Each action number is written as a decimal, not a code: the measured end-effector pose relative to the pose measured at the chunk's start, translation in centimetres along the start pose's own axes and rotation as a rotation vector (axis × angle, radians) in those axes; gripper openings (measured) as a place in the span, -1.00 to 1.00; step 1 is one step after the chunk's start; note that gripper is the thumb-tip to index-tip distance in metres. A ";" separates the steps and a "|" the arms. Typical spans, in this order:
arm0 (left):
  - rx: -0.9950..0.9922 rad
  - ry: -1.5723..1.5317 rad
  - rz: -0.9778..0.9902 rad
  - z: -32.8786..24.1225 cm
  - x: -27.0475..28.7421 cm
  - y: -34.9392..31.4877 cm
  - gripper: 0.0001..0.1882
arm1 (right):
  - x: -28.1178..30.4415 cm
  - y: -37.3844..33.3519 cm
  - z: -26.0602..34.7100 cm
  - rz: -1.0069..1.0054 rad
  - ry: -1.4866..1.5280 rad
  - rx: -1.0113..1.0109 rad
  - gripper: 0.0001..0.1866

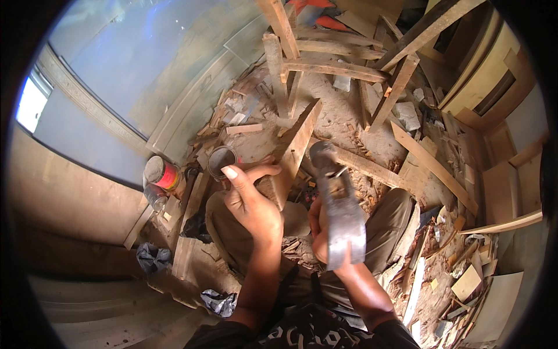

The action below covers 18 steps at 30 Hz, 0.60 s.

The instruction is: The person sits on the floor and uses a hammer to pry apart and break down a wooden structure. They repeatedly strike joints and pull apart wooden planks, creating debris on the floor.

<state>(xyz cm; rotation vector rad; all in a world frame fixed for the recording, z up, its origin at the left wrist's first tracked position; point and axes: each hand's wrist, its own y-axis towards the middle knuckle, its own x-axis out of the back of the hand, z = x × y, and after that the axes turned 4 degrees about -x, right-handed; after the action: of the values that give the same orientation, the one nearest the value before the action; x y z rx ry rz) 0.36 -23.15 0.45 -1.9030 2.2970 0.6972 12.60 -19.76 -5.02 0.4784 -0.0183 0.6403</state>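
Observation:
My right hand (318, 232) is wrapped round the handle of a hammer (343, 215), raised close to my view. The worn metal head of the hammer hides most of its handle and part of that hand. My left hand (254, 206) has its thumb raised and index finger stretched out, apart from each other. Those fingers reach the left side of a wooden board (297, 148) that stands tilted between my knees; whether they touch it I cannot tell. Just beyond the left thumb is an open tin can (222, 158).
A rough wooden trestle frame (337, 68) stands ahead. At left are a can with a red and yellow label (161, 173) and crumpled dark plastic (153, 257). A loose plank (436, 168) lies at right, among wood scraps (465, 279). Leaning panels (157, 70) line the left side.

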 end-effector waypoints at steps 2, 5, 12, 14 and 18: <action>-0.011 0.089 0.026 -0.2 -0.8 -0.8 -0.23 | -0.4 1.0 -1.0 0.029 -0.164 -0.156 -0.71; 0.056 -0.115 0.002 0.8 0.6 -0.6 -0.23 | -0.6 2.4 1.1 0.068 -0.245 -0.241 -0.79; -0.024 0.099 0.062 -0.1 -0.6 -1.0 -0.17 | -0.2 0.0 0.8 -0.003 -0.075 -0.141 -0.67; 0.005 0.045 0.033 0.0 -0.4 -1.1 -0.17 | -0.7 2.2 -0.4 0.001 -0.266 -0.188 -0.68; 0.087 -0.125 -0.028 1.7 0.1 -0.8 -0.17 | -0.6 2.0 -0.8 -0.056 -0.124 -0.340 -0.70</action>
<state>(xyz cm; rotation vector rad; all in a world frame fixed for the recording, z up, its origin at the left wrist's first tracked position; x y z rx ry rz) 0.69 -22.70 -1.31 -1.7971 2.1842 0.6808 10.87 -18.35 -4.95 0.1879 -0.2268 0.5385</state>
